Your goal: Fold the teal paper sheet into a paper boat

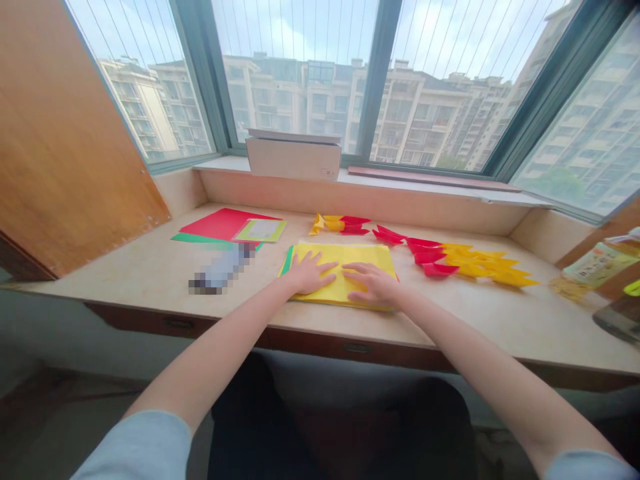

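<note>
A yellow sheet of paper (345, 257) lies flat on top of a stack near the desk's front edge, with green paper (287, 261) peeking out at its left side. My left hand (311, 272) rests on the left half of the sheet, fingers spread. On the right half lies my right hand (373, 285), its fingers stretched toward the middle. Behind and to the right are folded red paper pieces (425, 253) and folded yellow paper pieces (487, 265). A smaller group with a folded yellow piece (317, 225) sits behind the stack.
Red sheets (215, 223) and a yellow-green packet (261, 230) lie at the back left. A blurred-out object (223, 268) is in front of them. Bottles (600, 263) stand at the right edge. A white box (294, 157) sits on the windowsill.
</note>
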The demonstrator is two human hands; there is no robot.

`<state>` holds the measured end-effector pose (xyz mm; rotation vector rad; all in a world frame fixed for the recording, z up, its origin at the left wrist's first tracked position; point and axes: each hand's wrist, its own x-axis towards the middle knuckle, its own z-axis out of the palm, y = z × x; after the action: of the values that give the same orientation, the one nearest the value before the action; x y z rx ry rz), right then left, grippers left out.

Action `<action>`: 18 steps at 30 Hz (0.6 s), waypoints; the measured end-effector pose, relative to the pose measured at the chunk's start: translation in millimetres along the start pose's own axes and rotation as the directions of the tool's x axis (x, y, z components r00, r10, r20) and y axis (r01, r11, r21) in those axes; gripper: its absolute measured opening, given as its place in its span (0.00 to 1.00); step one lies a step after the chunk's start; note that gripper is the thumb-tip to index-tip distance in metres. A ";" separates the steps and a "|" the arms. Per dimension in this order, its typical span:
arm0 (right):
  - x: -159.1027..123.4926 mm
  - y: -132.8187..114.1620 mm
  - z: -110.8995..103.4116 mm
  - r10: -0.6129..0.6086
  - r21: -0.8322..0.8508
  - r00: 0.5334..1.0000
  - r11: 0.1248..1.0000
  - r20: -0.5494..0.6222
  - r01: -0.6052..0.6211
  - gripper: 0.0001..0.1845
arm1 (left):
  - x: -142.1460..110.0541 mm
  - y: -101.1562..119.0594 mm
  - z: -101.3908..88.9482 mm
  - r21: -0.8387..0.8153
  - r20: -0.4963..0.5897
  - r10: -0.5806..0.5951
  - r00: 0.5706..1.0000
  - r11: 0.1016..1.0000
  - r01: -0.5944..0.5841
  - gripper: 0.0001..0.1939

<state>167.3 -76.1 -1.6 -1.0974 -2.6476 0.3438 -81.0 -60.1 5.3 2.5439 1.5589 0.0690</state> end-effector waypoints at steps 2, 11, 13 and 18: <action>-7.8 -6.0 -4.0 -0.079 0.022 0.994 0.997 0.079 0.077 0.44 | 0.6 -0.2 -2.0 -0.009 0.031 0.005 1.000 1.000 -0.005 0.31; -4.9 -12.2 -6.4 0.009 -0.001 0.993 1.000 0.118 -0.009 0.39 | -28.6 1.1 -14.9 -0.039 -0.007 0.278 0.960 0.960 -0.278 0.25; -2.4 -11.6 -10.3 0.035 0.009 0.991 0.999 0.131 -0.037 0.34 | -41.1 3.9 -25.0 -0.055 0.000 0.359 0.933 0.932 -0.358 0.27; 1.7 -9.2 -26.0 0.112 0.048 0.979 0.991 0.171 -0.122 0.26 | -50.3 6.0 -46.4 0.020 0.078 0.330 0.941 0.943 -0.333 0.19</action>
<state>168.4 -78.1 25.9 -1.2608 -2.7029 0.5577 -104.3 -102.4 54.1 2.7744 1.0996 -0.0122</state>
